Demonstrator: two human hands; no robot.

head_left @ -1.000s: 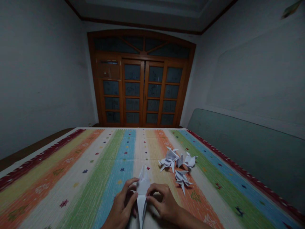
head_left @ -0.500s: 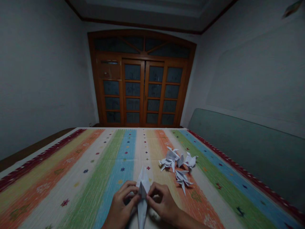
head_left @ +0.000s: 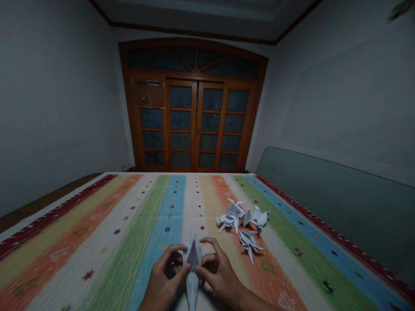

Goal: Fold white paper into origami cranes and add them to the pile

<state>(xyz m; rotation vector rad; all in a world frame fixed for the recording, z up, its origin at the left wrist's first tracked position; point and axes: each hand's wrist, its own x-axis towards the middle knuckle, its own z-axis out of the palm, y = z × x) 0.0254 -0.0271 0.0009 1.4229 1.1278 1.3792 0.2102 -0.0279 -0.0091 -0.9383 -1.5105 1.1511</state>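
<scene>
A long, narrow piece of folded white paper (head_left: 192,283) with a pointed far end lies between my hands at the table's near edge. My left hand (head_left: 167,274) grips its left side, with the thumb on the paper's middle and the index finger at its upper left edge. On the other side, my right hand (head_left: 218,272) pinches the paper with the thumb near its centre, while its index finger reaches up beside the right edge. A shaded diamond-shaped flap shows in the middle of the paper. The undersides of my fingers are partly hidden.
Several folded white paper cranes (head_left: 235,211) lie in a cluster to the right, ahead of my right hand. A striped, multicoloured tablecloth (head_left: 145,229) covers the table. A pale green padded backrest (head_left: 324,194) runs along the right, and wooden glazed doors (head_left: 196,121) stand behind.
My right index finger has lifted and stretched out along the paper's right edge. The central flap appears longer and more opened, and the paper's tip sits slightly nearer me.
</scene>
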